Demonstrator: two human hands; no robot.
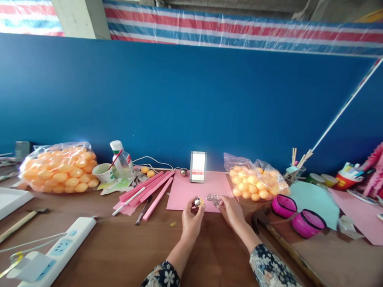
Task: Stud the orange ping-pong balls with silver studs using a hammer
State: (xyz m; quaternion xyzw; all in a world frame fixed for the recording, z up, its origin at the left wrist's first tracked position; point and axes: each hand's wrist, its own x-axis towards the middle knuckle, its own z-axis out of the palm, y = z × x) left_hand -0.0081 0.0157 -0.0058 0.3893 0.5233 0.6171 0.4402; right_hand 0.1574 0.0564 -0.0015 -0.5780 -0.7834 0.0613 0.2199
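Observation:
My left hand (192, 218) is closed around a shiny silver ball (197, 201), with a bit of yellow showing by its thumb. To the right, the fingertips of my right hand (233, 210) pinch at the edge of a cluster of small shiny silver pieces (212, 199); their exact kind is too small to make out. Both hands are over the front part of a pink sheet of paper (179, 194). Another silver ball (184, 172) rests at the sheet's back edge, beside an upright phone with a blurred screen (198, 171).
Bags of orange balls stand left (62, 166) and right (252, 181). Pink paper strips (150, 192), a bottle (123, 161) and a paper cup (102, 173) are left of the sheet. Nearer lie a power strip (60, 250), hammers (13, 228) and magenta cups (307, 222).

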